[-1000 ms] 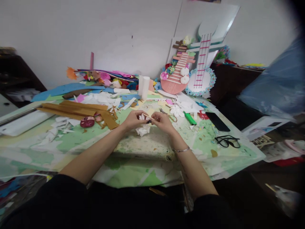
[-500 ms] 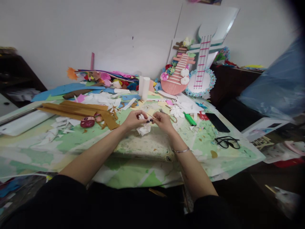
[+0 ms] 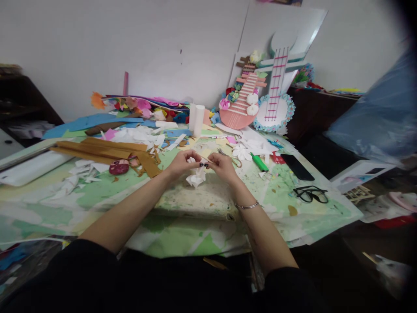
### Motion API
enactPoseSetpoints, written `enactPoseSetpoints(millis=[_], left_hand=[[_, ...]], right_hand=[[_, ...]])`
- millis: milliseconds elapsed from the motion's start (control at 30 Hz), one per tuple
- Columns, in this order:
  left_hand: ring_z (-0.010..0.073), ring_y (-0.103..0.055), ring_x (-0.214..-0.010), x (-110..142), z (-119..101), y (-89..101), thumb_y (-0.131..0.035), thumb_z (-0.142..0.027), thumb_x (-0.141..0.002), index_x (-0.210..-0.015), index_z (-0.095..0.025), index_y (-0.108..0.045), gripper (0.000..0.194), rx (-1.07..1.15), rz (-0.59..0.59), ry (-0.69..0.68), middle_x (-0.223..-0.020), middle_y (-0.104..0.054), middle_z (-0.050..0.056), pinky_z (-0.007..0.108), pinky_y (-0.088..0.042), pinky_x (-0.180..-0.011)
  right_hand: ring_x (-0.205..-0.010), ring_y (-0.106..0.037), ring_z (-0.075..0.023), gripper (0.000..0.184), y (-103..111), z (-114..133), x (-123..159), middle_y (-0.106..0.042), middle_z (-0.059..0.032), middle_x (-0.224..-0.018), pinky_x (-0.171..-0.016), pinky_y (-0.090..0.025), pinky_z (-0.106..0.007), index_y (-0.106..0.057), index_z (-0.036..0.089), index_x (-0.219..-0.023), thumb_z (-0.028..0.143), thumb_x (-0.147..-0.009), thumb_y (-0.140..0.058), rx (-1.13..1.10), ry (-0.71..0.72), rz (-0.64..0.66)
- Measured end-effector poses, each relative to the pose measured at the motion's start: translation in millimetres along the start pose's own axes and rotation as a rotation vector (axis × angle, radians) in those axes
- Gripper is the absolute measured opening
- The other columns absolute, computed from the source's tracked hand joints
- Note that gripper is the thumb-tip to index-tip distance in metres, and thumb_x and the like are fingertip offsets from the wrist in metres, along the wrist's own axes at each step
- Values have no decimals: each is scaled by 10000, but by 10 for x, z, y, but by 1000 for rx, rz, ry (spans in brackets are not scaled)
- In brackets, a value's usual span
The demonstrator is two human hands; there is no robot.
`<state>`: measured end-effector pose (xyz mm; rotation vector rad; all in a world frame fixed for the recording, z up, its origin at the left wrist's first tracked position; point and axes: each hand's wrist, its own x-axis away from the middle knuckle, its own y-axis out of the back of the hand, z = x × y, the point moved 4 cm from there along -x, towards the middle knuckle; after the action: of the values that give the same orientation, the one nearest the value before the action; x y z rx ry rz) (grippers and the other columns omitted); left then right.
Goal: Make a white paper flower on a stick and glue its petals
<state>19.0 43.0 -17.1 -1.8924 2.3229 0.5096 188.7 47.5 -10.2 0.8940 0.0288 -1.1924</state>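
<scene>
A crumpled white paper flower (image 3: pixel 196 177) hangs just above the front of the table, its petals spread below my fingers. My left hand (image 3: pixel 185 163) is closed in a pinch on its upper part. Close beside it, my right hand (image 3: pixel 222 167) pinches what looks like a thin pale stick (image 3: pixel 207 160), mostly covered by the fingers. The thumb tips of both hands nearly touch. Behind the right hand lie scissors (image 3: pixel 239 162), partly hidden. White cut-paper petals (image 3: pixel 241 152) lie farther back.
A green glue bottle (image 3: pixel 259 163), a black phone (image 3: pixel 297 167) and glasses (image 3: pixel 311 194) lie on the right. Brown crepe paper (image 3: pixel 97 150) and a dark red object (image 3: pixel 119 167) lie left. White rolls (image 3: pixel 199 121) and decorated paper instruments (image 3: pixel 239 106) stand at the back.
The paper flower has turned slightly and hangs a little lower between my fingers. Both hands stay in nearly the same place, with the fingertips shifted a little.
</scene>
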Motion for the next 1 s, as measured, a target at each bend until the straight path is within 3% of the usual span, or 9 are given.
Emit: enactPoseSetpoints(millis=[133,400,600,767,1000], left_hand=[[100,-485,-552,4,-41,-2,-795,-358,-569,-874,-164,-614,404,-1,-39,-20,-667,-612,-20,214,-320,-532],[98,-455,-539,-3,-24,-9,-761,-393,-611,-762,-140,-679,307,-151,-59,-41,-682,-625,10,219,-297,-503],[105,-481,-547,-12,26,19,-755,-366,-617,-773,-144,-699,277,-127,-76,-24,-688,-651,19,217,-332,-510],[88,-443,-515,-9,12,26,-761,-392,-628,-768,-136,-705,297,-93,-66,-49,-675,-655,20,209,-298,-483],[102,-502,-581,-19,36,9,-754,-405,-652,-812,-112,-694,339,-42,5,-44,-747,-675,40,207,-361,-533]], right_hand=[[-523,-488,-89,148,4,31,5,-671,8,-648,-544,-333,-203,-586,179,-732,307,-804,-607,1,-18,6],[-528,-472,-88,179,15,35,9,-642,8,-639,-546,-336,-206,-580,176,-729,340,-790,-614,35,-56,-36],[-555,-494,-82,228,43,29,7,-611,24,-701,-552,-382,-206,-569,185,-795,369,-727,-687,-45,-82,-127],[-657,-552,-101,252,1,46,8,-637,-12,-772,-575,-441,-203,-618,172,-815,416,-762,-658,-120,-37,-75],[-578,-490,-76,271,-11,25,2,-615,-6,-728,-526,-401,-194,-613,157,-751,421,-746,-673,-168,-55,-62]])
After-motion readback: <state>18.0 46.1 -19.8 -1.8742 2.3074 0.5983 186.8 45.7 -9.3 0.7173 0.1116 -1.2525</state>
